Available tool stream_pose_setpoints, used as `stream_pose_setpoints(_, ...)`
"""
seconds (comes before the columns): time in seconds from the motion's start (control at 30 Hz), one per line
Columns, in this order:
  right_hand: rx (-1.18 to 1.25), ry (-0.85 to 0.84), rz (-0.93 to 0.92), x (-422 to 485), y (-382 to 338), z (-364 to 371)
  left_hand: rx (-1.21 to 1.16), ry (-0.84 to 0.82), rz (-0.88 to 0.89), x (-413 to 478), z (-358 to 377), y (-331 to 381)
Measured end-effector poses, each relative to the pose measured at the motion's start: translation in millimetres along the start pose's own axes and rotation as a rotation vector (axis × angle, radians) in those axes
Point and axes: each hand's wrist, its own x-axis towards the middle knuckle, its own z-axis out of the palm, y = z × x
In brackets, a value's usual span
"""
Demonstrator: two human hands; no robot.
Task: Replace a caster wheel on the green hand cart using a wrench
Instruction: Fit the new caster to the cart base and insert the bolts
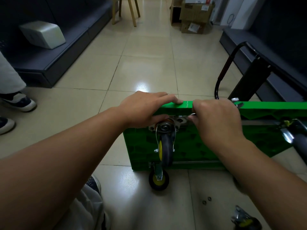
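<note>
— Where's the cart?
— The green hand cart (187, 150) stands on edge on the tiled floor, right end cut off; the left hand (142, 110) curls over its top edge, above the caster wheel (164, 146).
— And the wrench?
— Mostly hidden; the right hand (217, 120) is wrapped round the wrench (181, 116) at the wheel's plate; a loose caster (245, 219), near right, is blurred.

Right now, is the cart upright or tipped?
Tipped on edge: the green cart shows its underside to camera; caster wheel sticks out sideways.
</note>
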Motion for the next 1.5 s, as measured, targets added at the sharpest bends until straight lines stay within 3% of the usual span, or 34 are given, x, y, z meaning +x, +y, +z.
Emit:
stream_pose_setpoints(0.07,0.203,-0.084,0.097,-11,11,3,0.002,-0.003,0.000,0,0,0)
stream_pose_setpoints(0.13,0.676,-0.106,0.310,-30,19,9,-0.003,-0.008,-0.007,0,1,-2)
stream_pose_setpoints(0.23,1.416,0.085,0.805,-57,1,32,-0.013,-0.018,-0.010,0,2,-3)
stream_pose_setpoints(0.3,1.614,0.150,1.052,-71,-21,54,-0.009,-0.018,-0.010,1,2,-3)
stream_pose_setpoints(0.37,1.679,0.144,1.132,-77,-38,69,-0.005,-0.015,-0.010,0,2,-4)
stream_pose_setpoints(0.57,1.702,0.107,1.080,-72,-55,90,0.005,0.003,-0.005,0,3,-3)
stream_pose_setpoints(1.0,1.496,0.076,0.897,-59,-32,111,0.023,-0.002,-0.008,0,2,-4)
stream_pose_setpoints(1.1,1.191,0.052,0.749,-55,-9,88,0.020,-0.009,-0.010,1,2,-3)
stream_pose_setpoints(1.23,0.328,0.115,0.183,-24,16,41,0.025,-0.019,-0.002,1,2,-3)
stream_pose_setpoints(1.3,0.135,0.118,-0.043,-12,16,26,0.018,-0.015,-0.003,1,2,-3)
stream_pose_setpoints(1.37,0.197,0.040,-0.016,-14,19,19,0.015,-0.009,0.001,1,2,-2)
stream_pose_setpoints(1.5,0.811,-0.134,0.495,-46,39,23,0.014,0.002,-0.005,-2,0,0)
